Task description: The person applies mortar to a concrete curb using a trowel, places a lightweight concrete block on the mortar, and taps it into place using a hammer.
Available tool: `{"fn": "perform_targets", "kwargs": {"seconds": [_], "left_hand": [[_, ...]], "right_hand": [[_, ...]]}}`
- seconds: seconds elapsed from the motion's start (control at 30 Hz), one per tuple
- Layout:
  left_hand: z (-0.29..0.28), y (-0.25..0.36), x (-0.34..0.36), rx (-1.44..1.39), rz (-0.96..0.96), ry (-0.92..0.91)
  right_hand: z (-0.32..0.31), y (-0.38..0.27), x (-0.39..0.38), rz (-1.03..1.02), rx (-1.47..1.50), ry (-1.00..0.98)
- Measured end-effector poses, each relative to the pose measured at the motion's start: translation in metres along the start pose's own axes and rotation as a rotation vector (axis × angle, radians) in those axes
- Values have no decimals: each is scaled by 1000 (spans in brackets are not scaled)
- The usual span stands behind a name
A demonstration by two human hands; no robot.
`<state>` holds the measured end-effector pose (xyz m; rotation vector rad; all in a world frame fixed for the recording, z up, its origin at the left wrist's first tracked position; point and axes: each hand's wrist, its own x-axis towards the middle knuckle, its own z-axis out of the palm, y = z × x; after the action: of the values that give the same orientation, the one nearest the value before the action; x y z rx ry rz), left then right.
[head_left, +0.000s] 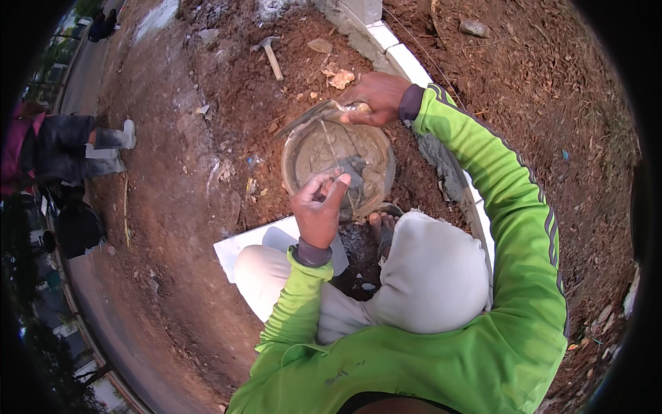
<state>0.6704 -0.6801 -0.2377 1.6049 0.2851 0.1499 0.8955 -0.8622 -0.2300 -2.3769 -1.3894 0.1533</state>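
No legible lettering or numbers anywhere

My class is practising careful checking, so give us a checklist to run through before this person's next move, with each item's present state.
1. Mortar in the basin: ok, wet-looking.
2. Right hand at the basin's far rim: ok.
3. Left hand holding something: cannot tell.
4. Hammer out of the basin: ok, lying on the soil.
5. Foot well away from the basin: not ok, toes close beside it.
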Motion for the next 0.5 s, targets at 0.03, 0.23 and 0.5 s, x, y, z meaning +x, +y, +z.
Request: {"fn": "perform_targets", "kwargs": {"seconds": [0.03,0.23,0.5], "left_hand": [[0,1,-2,1,-17,5],[-11,-10,-4,-68,-7,44],[-36,-15,-2,-72,18,120]], "right_hand": [[-3,-8,-3,21,30,21],[-19,-41,-81,159,435,188],[63,-69,-175,938,907,-192]]}}
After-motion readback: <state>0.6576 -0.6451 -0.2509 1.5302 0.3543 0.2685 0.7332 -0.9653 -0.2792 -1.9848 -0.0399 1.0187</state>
